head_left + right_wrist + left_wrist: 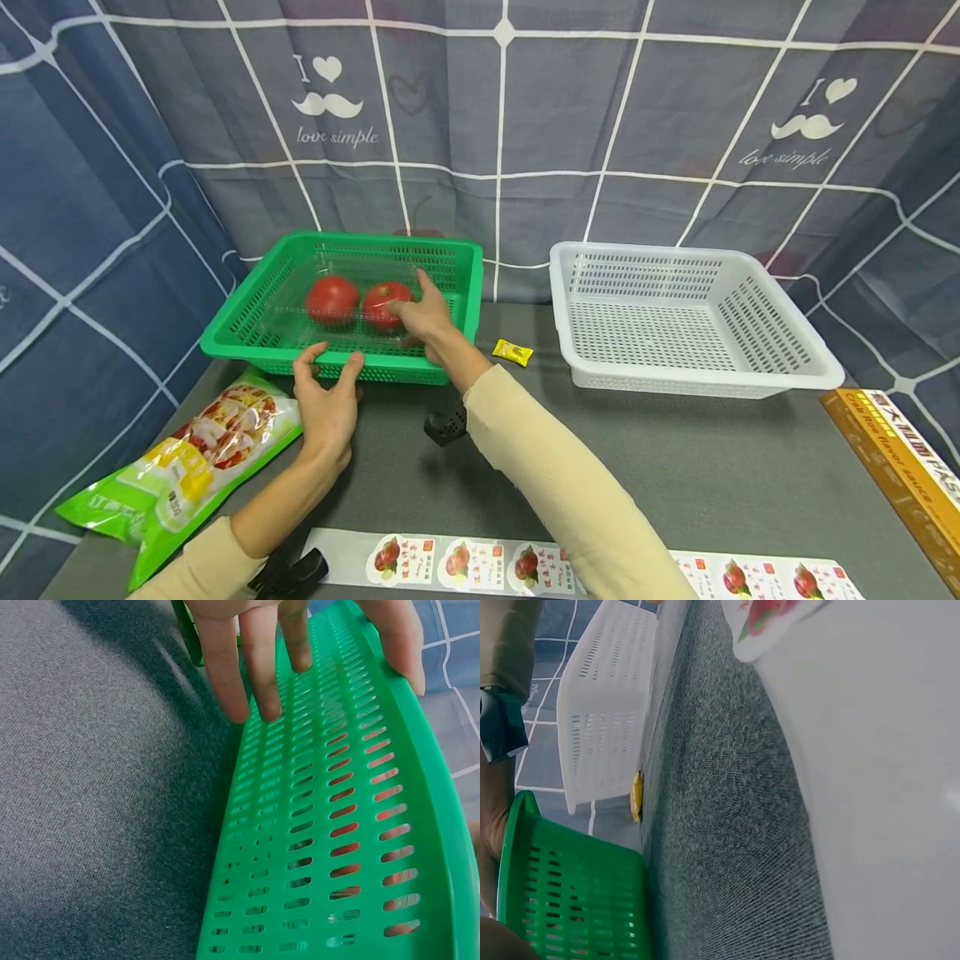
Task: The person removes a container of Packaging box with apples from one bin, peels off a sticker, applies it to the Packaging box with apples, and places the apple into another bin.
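Observation:
Two red tomatoes (332, 300) sit in a clear plastic container (288, 310) in the green basket (251, 354). At the container's right end, my right hand (429, 317) grips it, with the thumb over the right tomato and the index finger stretched toward the far side. Lower fingers are partly hidden. My left hand (327, 408) is at the basket's front rim, thumb and index finger raised above it. In the right wrist view, the left hand's other fingers (259, 667) hang fairly straight along the basket's perforated outer wall.
A white basket (708, 379) stands to the right. Between the baskets lies a small yellow packet (513, 352). A green food bag (202, 454) is at the left, a brown box (892, 475) at the right. A strip of tomato-red fruit labels (337, 554) runs along the front.

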